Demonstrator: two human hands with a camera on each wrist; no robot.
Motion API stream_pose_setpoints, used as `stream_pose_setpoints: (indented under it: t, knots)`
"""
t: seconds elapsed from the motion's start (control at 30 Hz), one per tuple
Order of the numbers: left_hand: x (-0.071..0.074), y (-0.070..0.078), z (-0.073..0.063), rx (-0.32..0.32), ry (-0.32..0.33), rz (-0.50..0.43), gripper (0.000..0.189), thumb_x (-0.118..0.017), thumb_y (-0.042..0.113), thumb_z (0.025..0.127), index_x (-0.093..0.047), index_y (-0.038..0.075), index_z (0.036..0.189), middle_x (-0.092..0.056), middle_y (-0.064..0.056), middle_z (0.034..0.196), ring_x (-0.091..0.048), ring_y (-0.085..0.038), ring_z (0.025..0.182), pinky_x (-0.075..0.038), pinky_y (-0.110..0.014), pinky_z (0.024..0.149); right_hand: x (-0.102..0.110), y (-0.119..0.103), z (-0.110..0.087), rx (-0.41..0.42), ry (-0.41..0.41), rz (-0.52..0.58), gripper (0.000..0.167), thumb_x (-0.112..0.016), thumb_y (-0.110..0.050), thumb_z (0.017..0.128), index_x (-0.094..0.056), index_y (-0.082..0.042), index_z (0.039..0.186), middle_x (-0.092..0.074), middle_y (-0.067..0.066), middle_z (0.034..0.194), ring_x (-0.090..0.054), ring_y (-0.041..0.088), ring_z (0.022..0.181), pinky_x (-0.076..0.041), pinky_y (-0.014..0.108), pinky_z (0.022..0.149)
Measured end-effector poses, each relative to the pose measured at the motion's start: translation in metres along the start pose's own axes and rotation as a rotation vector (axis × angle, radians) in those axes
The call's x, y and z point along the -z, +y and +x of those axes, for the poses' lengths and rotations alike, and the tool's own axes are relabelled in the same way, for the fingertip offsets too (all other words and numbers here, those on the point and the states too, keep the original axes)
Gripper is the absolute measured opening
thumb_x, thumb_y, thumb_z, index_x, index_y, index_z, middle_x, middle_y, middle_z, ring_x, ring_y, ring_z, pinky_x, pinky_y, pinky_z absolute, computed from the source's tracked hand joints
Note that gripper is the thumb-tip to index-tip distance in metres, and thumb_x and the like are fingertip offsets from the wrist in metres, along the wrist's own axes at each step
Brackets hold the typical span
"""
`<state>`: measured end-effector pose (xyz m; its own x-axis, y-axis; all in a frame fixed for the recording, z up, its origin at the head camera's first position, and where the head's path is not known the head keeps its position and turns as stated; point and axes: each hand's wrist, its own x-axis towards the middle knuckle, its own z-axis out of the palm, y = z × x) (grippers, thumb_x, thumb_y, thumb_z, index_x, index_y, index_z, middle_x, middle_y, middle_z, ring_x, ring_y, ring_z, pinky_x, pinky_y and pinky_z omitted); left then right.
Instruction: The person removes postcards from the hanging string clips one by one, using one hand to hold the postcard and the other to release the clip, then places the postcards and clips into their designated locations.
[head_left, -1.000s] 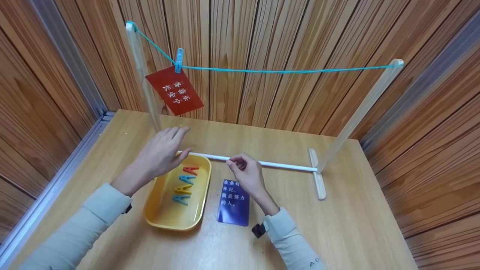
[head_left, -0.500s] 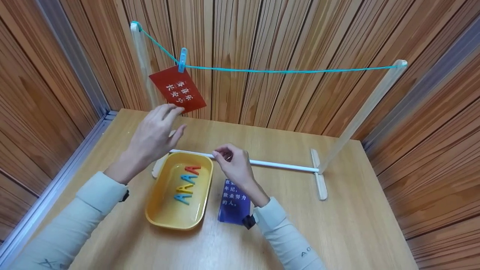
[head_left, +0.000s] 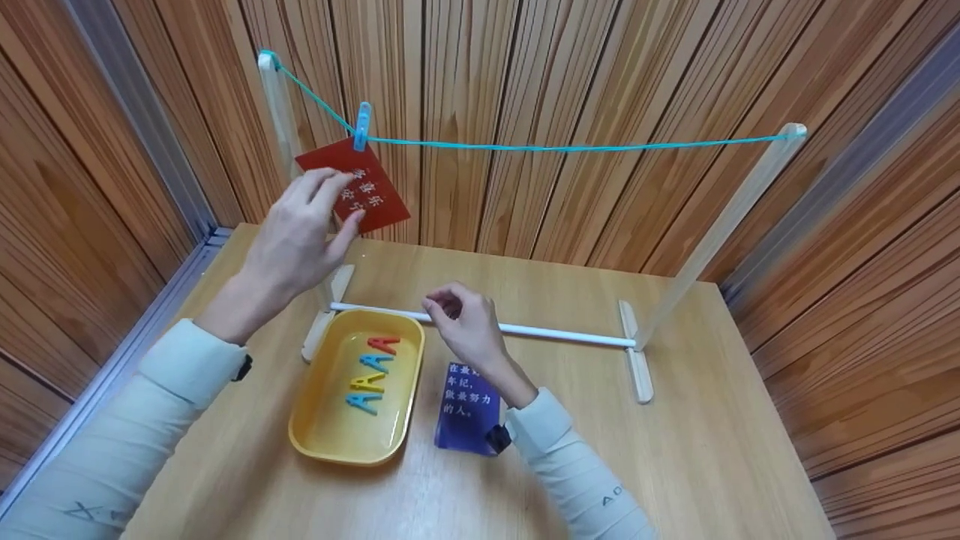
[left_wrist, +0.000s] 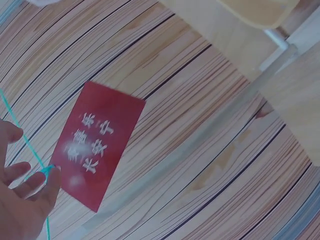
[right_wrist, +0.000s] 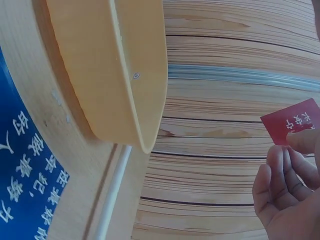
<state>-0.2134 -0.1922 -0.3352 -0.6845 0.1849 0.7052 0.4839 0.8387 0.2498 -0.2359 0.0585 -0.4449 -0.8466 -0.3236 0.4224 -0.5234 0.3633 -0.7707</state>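
A red card with white characters hangs tilted from a turquoise cord by a light-blue clothespin. My left hand is raised in front of the card, thumb apart from the relaxed fingers, holding nothing visible. In the left wrist view its fingers overlap the cord near the clothespin; whether they touch is unclear. My right hand hovers above the white rod, fingers loosely curled with the thumb close to them. Nothing shows in its grasp. Below it lies a blue card, partly covered by the wrist.
A yellow tray holds several clothespins: red, yellow and blue ones. Wooden posts, the right one leaning outward in view, carry the cord on flat feet. Wood-grain panels enclose the table's back and sides.
My left hand has risen from above the tray's far end to the red card. The right hand has shifted slightly left and away from me. The card still hangs from its clothespin.
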Motion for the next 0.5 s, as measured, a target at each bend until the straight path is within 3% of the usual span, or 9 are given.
stream_pose_setpoints:
  t: [0.27, 0.5]
  knots:
    - [0.01, 0.002, 0.02, 0.032, 0.026, -0.038, 0.058, -0.07, 0.015, 0.101, -0.049, 0.002, 0.153, -0.049, -0.02, 0.16, -0.045, -0.038, 0.151, -0.043, -0.056, 0.122, 0.0, -0.013, 0.018, 0.016, 0.008, -0.029, 0.028, -0.068, -0.02, 0.103, -0.067, -0.005, 0.127, -0.075, 0.011, 0.116, -0.072, 0.022, 0.105, -0.062, 0.042, 0.096]
    - [0.014, 0.0, 0.032, 0.02, 0.01, -0.067, 0.057, -0.071, 0.014, 0.1, -0.05, 0.005, 0.152, -0.052, -0.016, 0.158, -0.053, -0.036, 0.145, -0.049, -0.055, 0.116, 0.001, -0.024, 0.032, 0.022, 0.022, -0.084, 0.032, -0.069, -0.022, 0.103, -0.064, -0.007, 0.13, -0.072, 0.011, 0.127, -0.07, 0.024, 0.119, -0.058, 0.038, 0.103]
